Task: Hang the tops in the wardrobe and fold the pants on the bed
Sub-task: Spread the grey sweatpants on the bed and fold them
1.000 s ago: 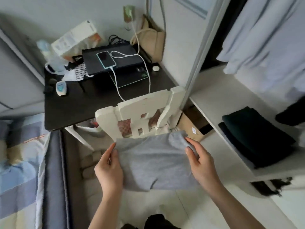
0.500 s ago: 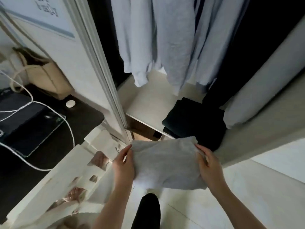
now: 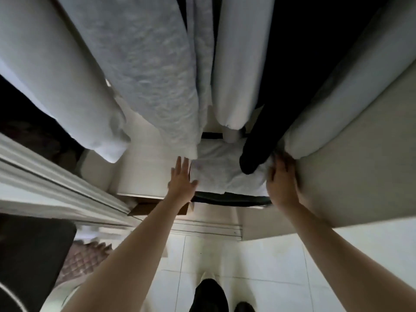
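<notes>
A: Where are the hands?

B: The left hand lies flat, fingers straight, against the folded grey garment on the wardrobe shelf. The right hand is at its other edge; blurred, I cannot tell its grip.

A: Advice?

B: Square it on the dark folded pile beneath. The hanging tops and a black sleeve droop onto it, crowding the hands.
</notes>
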Available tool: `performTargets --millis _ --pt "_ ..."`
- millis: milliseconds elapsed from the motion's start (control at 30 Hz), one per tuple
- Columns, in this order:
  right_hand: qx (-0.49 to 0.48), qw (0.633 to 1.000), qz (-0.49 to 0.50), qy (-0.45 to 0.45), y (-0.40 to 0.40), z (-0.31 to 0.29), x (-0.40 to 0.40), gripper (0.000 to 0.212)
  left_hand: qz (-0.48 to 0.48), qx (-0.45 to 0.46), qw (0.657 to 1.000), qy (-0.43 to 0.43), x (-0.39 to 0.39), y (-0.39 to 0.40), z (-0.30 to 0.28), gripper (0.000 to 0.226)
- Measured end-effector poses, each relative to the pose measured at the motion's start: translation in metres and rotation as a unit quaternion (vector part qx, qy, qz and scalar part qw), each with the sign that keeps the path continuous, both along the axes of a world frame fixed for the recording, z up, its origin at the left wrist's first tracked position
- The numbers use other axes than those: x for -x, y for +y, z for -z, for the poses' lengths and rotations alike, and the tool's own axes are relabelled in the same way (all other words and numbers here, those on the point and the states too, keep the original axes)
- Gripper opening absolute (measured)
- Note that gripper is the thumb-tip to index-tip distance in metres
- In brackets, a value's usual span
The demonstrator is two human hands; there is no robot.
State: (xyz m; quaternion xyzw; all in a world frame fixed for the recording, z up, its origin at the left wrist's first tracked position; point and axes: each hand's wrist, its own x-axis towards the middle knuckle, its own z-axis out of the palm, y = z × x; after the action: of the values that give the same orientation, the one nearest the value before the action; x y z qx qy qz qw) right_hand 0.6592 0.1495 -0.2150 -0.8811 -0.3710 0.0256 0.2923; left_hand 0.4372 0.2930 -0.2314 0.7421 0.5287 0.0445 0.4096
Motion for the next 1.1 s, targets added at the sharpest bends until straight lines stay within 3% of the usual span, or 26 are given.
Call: performTargets --millis 33,67,167,300,400,533,700,767,867,967,1100 --pt "0.077 0.997 0.001 -0.024 0.001 0.005 0.004 0.058 0.080 -0.074 0.989 0.099 0.001 -0.005 0.011 0.082" --pt "0.133 0.989 -0.009 -0.058 -0.001 0.011 0.010 0.064 0.150 -0.140 0.968 0.143 0.000 -0.015 0.020 0.086" --pt "0.164 0.952 -0.149 -0.212 -0.009 0.025 0.027 0.066 0.294 -0.268 0.903 0.160 -0.007 -0.035 0.036 0.090" --pt "0.218 0.897 -0.210 -0.323 -0.010 0.046 0.025 0.062 0.310 -0.303 0.874 0.218 -0.020 -0.027 0.038 0.087" --pt "0.266 0.870 -0.202 -0.364 0.001 0.056 0.016 0.050 0.305 -0.338 0.875 0.164 -0.023 -0.013 0.039 0.088" --pt "0.188 0.881 -0.216 -0.377 0.009 0.048 0.005 0.045 0.325 -0.426 0.837 0.111 -0.018 0.008 0.044 0.041" --pt "0.133 0.878 -0.181 -0.422 -0.005 0.041 -0.004 0.036 0.354 -0.494 0.788 0.097 -0.001 0.012 0.042 0.042" --pt "0.135 0.888 -0.178 -0.401 -0.018 0.059 -0.002 0.042 0.371 -0.474 0.790 0.116 0.003 0.003 0.050 0.042" --pt "0.174 0.899 -0.187 -0.356 -0.031 0.070 0.008 0.049 0.370 -0.413 0.820 0.141 0.009 -0.013 0.062 0.047" --pt "0.227 0.902 -0.207 -0.304 -0.034 0.057 0.012 0.061 0.322 -0.358 0.859 0.175 0.015 -0.026 0.058 0.067" --pt "0.257 0.901 -0.226 -0.266 -0.034 0.039 0.016 0.065 0.307 -0.284 0.872 0.254 0.014 -0.036 0.045 0.080"
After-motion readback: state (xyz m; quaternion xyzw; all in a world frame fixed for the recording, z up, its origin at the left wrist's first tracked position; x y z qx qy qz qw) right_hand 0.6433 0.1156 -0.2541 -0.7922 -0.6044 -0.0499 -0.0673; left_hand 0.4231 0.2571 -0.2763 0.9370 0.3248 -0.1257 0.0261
